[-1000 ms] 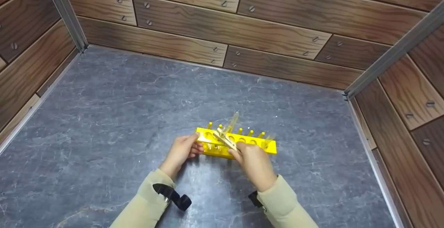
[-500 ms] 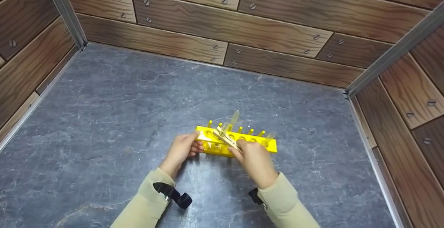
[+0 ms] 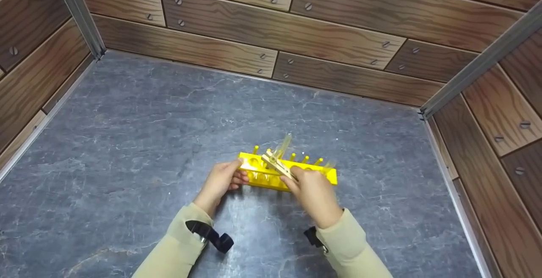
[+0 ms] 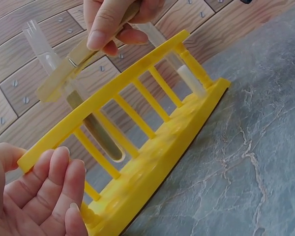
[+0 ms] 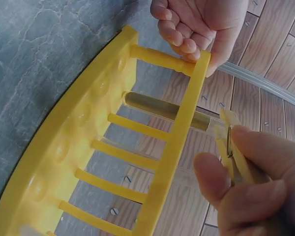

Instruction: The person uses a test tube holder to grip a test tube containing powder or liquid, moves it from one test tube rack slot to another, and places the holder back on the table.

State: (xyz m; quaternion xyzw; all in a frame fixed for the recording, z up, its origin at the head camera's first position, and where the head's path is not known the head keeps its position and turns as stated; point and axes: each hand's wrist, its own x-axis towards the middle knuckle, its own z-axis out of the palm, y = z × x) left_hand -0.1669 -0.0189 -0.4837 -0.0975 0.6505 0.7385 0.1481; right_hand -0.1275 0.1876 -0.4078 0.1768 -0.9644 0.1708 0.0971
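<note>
A yellow test tube rack (image 3: 264, 179) stands on the marbled surface, with a row of holes and pegs along its back. My left hand (image 3: 219, 180) pinches its left end, thumb on the top bar. A wooden test tube clamp (image 3: 277, 166) is gripped by my right hand (image 3: 316, 195) above the rack. Its jaws are around a clear test tube (image 4: 101, 135) with dark brownish liquid in it. That tube slants down through the top bar, its rounded bottom close over the base in the left wrist view. Another tube, with white contents (image 4: 189, 78), sits at the rack's right end.
Wood-patterned panels (image 3: 220, 24) rise at the back and both sides, joined by metal corner posts (image 3: 80, 15). The grey marbled surface (image 3: 169, 100) extends around the rack. Black camera mounts (image 3: 211, 235) are strapped to the wrists.
The right hand and clamp have shifted very slightly to the right over the rack. The left hand keeps the same hold, and the rack stays in place.
</note>
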